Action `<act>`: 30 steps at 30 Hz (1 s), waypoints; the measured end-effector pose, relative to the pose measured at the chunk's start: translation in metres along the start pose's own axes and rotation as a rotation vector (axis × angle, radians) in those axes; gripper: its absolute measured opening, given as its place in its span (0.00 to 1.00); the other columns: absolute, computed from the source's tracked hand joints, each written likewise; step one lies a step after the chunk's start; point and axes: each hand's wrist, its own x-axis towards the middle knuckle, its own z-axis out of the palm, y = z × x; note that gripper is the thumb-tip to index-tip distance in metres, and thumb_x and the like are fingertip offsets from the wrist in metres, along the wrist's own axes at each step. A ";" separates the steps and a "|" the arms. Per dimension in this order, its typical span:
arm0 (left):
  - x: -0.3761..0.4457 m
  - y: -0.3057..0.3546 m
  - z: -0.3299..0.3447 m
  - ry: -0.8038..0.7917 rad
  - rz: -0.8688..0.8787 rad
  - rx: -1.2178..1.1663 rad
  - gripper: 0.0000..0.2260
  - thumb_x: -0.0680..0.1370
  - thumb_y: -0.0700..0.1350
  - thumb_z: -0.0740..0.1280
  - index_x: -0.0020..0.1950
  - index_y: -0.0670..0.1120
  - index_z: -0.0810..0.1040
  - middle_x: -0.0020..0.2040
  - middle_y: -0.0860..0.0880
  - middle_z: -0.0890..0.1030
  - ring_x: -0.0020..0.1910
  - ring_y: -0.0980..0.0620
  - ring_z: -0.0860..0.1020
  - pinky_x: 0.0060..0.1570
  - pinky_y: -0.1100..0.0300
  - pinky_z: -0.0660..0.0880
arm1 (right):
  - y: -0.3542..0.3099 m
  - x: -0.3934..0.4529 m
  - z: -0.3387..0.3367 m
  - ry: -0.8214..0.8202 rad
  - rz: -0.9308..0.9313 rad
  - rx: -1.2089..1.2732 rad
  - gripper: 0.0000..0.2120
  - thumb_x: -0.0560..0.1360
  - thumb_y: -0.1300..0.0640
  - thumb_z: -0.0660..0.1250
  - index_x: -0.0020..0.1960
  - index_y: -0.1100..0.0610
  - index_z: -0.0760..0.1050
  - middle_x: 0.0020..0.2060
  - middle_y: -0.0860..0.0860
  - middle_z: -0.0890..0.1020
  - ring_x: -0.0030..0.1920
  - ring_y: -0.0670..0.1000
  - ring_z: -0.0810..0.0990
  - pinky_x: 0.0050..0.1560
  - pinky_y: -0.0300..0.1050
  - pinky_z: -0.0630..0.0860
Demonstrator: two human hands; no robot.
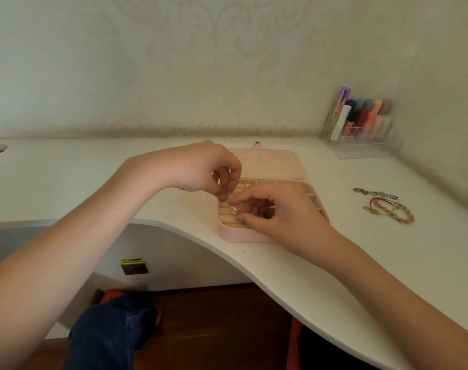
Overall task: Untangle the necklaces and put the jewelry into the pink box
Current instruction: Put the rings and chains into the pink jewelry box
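An open pink box [229, 232] lies on the white desk, its lid [270, 162] folded back flat. Both hands are over its left compartments. My left hand [201, 169] has curled fingers whose tips pinch a small gold piece of jewelry [234, 192] at the ring rolls. My right hand [278, 209] reaches in from the right, its fingertips pressing near another gold piece [235, 209] in the box; whether it pinches it is unclear. To the right on the desk lie a silver chain [374, 193] and a pink bead bracelet with a red cord [393, 210].
A clear organizer [361, 145] holding several coloured tubes stands at the back right against the wall. The desk's curved front edge [190, 233] runs just below the box. Under it are a wall socket [134, 267], a dark floor and my knee in blue cloth [107, 332].
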 end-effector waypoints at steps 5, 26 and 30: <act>0.004 0.000 -0.003 -0.059 -0.036 -0.028 0.10 0.70 0.39 0.74 0.37 0.52 0.77 0.34 0.58 0.81 0.31 0.63 0.74 0.37 0.59 0.71 | -0.001 -0.001 -0.008 -0.018 0.040 0.023 0.09 0.72 0.62 0.72 0.49 0.52 0.83 0.37 0.45 0.82 0.41 0.42 0.79 0.43 0.31 0.74; 0.004 -0.011 -0.010 -0.052 -0.038 -0.282 0.10 0.66 0.33 0.76 0.39 0.45 0.79 0.34 0.52 0.83 0.35 0.57 0.80 0.38 0.67 0.74 | 0.047 -0.002 -0.101 0.557 0.195 0.070 0.08 0.74 0.65 0.68 0.49 0.55 0.80 0.38 0.53 0.83 0.36 0.41 0.79 0.42 0.29 0.75; 0.006 -0.009 -0.007 -0.057 -0.042 -0.217 0.10 0.66 0.39 0.78 0.36 0.49 0.79 0.34 0.52 0.82 0.36 0.57 0.78 0.41 0.62 0.71 | 0.058 -0.008 -0.109 0.611 0.246 0.056 0.07 0.75 0.65 0.67 0.50 0.57 0.80 0.40 0.56 0.83 0.36 0.40 0.79 0.42 0.28 0.75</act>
